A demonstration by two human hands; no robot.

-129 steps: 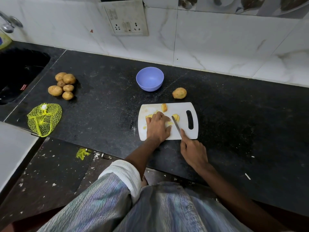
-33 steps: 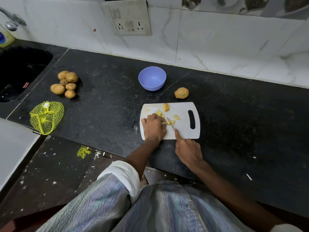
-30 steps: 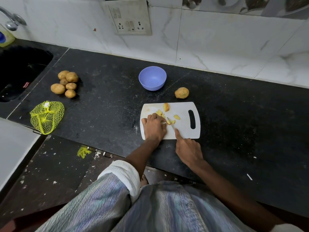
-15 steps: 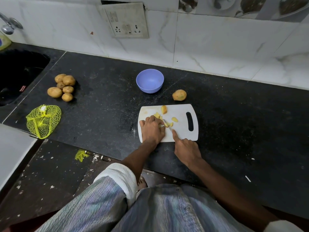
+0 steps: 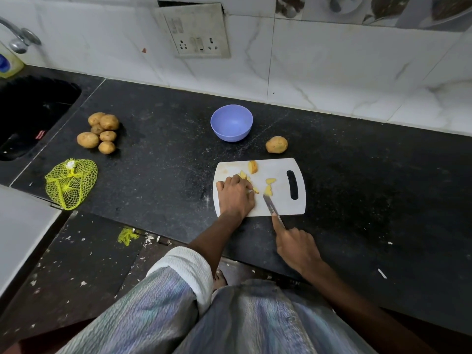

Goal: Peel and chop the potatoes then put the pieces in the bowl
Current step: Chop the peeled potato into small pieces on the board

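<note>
A white cutting board (image 5: 282, 203) lies on the black counter with several yellow potato pieces (image 5: 268, 186) on it. My left hand (image 5: 235, 196) lies over the board's left part, fingers curled on a potato piece that is mostly hidden. My right hand (image 5: 296, 245) grips a knife (image 5: 272, 207), index finger along the spine, the tip near the cut pieces. An empty purple bowl (image 5: 232, 123) stands behind the board. One whole potato (image 5: 276, 144) lies at the board's back right.
A pile of unpeeled potatoes (image 5: 100, 132) sits at the left, with a yellow net bag (image 5: 70, 182) in front of it. A dark sink (image 5: 30, 116) is at far left. The counter's front edge runs just below the board.
My right hand has drawn the knife back toward me and to the right, away from my left hand. The cut pieces lie a little more spread out.
</note>
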